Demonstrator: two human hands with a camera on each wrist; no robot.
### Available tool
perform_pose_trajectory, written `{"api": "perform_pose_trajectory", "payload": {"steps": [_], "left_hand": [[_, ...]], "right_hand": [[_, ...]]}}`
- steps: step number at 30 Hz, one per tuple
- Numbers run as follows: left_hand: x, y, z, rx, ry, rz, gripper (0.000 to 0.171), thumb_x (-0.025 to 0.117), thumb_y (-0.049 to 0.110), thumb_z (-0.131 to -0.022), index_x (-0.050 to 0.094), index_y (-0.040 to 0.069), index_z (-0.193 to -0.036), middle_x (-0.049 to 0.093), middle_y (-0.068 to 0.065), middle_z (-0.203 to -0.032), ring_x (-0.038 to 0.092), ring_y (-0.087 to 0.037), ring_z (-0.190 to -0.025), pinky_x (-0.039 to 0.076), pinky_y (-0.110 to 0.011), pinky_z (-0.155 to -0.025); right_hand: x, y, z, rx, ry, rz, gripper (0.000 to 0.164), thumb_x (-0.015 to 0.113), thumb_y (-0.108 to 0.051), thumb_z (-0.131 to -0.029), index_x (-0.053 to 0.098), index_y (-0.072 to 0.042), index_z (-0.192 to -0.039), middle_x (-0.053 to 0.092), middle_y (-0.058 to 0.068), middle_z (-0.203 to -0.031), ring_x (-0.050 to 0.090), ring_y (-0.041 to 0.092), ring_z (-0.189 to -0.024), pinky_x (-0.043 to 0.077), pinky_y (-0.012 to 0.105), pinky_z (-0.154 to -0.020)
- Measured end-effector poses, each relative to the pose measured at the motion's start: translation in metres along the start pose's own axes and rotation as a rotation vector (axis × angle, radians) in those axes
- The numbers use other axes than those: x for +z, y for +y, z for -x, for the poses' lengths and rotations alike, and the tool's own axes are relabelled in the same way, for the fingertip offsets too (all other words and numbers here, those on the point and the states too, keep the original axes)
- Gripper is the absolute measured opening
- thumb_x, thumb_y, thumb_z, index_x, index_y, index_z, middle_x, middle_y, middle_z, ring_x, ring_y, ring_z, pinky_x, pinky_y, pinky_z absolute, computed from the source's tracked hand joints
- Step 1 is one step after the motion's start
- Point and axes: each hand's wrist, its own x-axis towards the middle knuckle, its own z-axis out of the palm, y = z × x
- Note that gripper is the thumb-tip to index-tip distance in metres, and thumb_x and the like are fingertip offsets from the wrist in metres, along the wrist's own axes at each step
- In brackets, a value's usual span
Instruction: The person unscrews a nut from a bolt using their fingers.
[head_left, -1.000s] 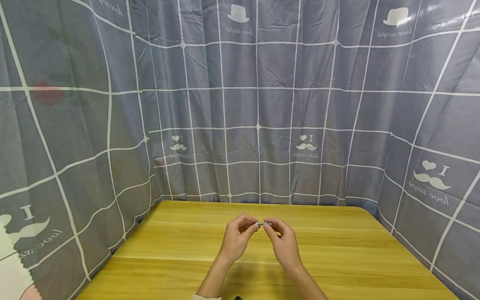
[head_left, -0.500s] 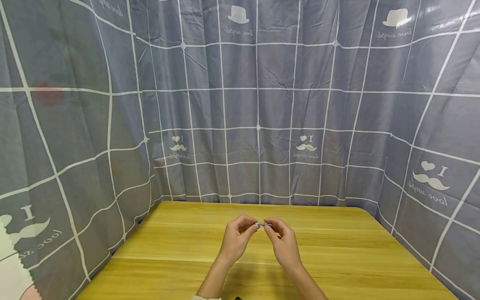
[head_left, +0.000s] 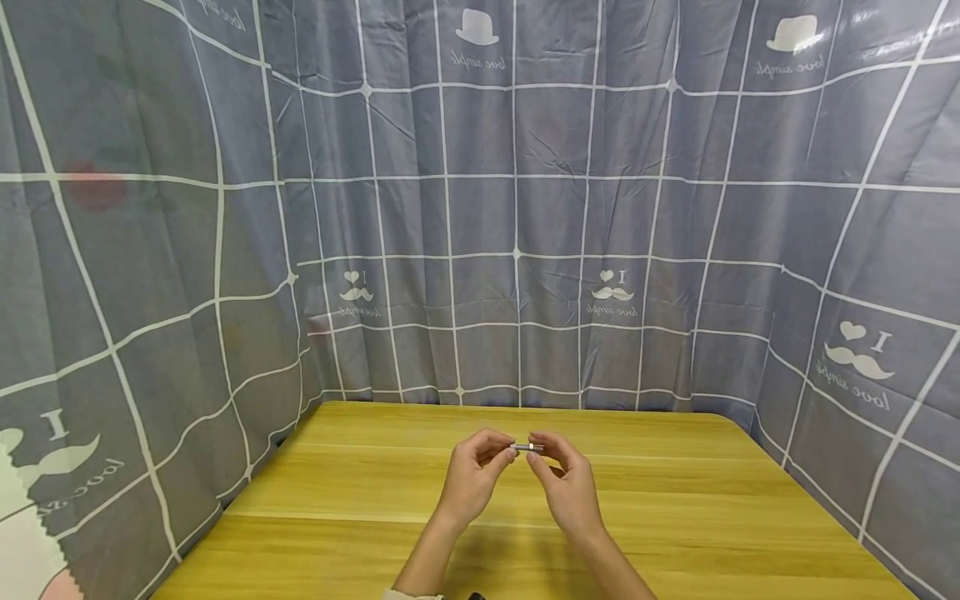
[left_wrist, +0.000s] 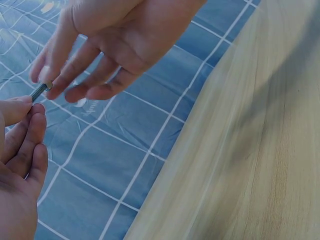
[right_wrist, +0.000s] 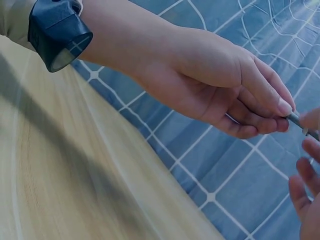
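Observation:
A small metal bolt (head_left: 522, 447) lies level between both hands, above the table. My left hand (head_left: 471, 479) pinches one end between thumb and index finger, covering that end. Toward the other end sits a nut (head_left: 532, 447) on the threaded shank, also visible in the left wrist view as a nut (left_wrist: 49, 85) by the fingertips. My right hand (head_left: 567, 483) has thumb and index finger on either side of the nut, its other fingers loosely bent. In the right wrist view the right hand (right_wrist: 309, 187) is cut off by the edge.
Beneath the hands is a yellow wood-grain table (head_left: 337, 517). A grey curtain (head_left: 555, 217) with white grid lines hangs behind and along both sides. The left wrist carries a black strapped device (right_wrist: 57, 32), next to a pale sleeve.
The right index fingertip has lifted slightly from the thumb, and the nut shows more plainly. My left hand keeps its place on the bolt.

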Motion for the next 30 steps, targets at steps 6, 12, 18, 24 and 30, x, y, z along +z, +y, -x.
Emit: {"api": "perform_pose_trajectory", "payload": {"steps": [6,12,18,24,30], "left_hand": [[-0.0004,-0.0004,-0.0001,0.007,-0.003,0.000,0.009,0.070,0.004,-0.099,0.073,0.001,-0.107,0.072,-0.011,-0.100,0.071,-0.034,-0.091,0.056,-0.029,-0.083],[-0.0008,0.0002,-0.0006,0.007,-0.001,-0.017,0.011,0.070,0.005,-0.099,0.073,-0.001,-0.107,0.072,-0.012,-0.101,0.070,-0.024,-0.090,0.057,-0.029,-0.083],[-0.0006,-0.0010,0.0004,0.013,-0.006,-0.002,0.011,0.070,0.005,-0.099,0.072,-0.002,-0.107,0.072,-0.009,-0.100,0.071,-0.025,-0.090,0.057,-0.030,-0.083],[-0.0008,-0.0013,-0.0003,0.012,-0.007,-0.004,0.010,0.070,0.005,-0.099,0.073,-0.001,-0.107,0.072,-0.011,-0.100,0.071,-0.032,-0.091,0.057,-0.030,-0.082],[-0.0007,-0.0007,-0.0003,0.008,-0.007,-0.004,0.010,0.070,0.005,-0.099,0.073,-0.001,-0.107,0.072,-0.011,-0.100,0.071,-0.035,-0.092,0.057,-0.030,-0.083]], "right_hand": [[0.0000,0.0001,0.0010,0.023,0.015,0.044,0.024,0.066,-0.016,-0.104,0.070,-0.004,-0.124,0.071,0.008,-0.115,0.063,0.024,-0.107,0.052,0.037,-0.090],[-0.0005,0.0002,0.0005,0.003,0.000,0.005,0.024,0.069,-0.008,-0.101,0.070,-0.004,-0.124,0.071,0.010,-0.117,0.065,0.026,-0.108,0.053,0.033,-0.089],[0.0006,0.0020,0.0005,0.041,0.017,0.031,0.030,0.069,-0.016,-0.102,0.067,-0.005,-0.129,0.070,0.008,-0.118,0.063,0.024,-0.107,0.053,0.034,-0.086],[0.0014,0.0017,0.0001,0.027,0.026,0.045,0.017,0.067,-0.008,-0.102,0.071,-0.006,-0.118,0.071,0.005,-0.112,0.064,0.024,-0.107,0.051,0.040,-0.090],[0.0006,0.0020,0.0012,0.037,0.016,0.033,0.029,0.068,-0.017,-0.103,0.066,-0.005,-0.129,0.069,0.007,-0.120,0.062,0.025,-0.109,0.052,0.037,-0.089]]}}
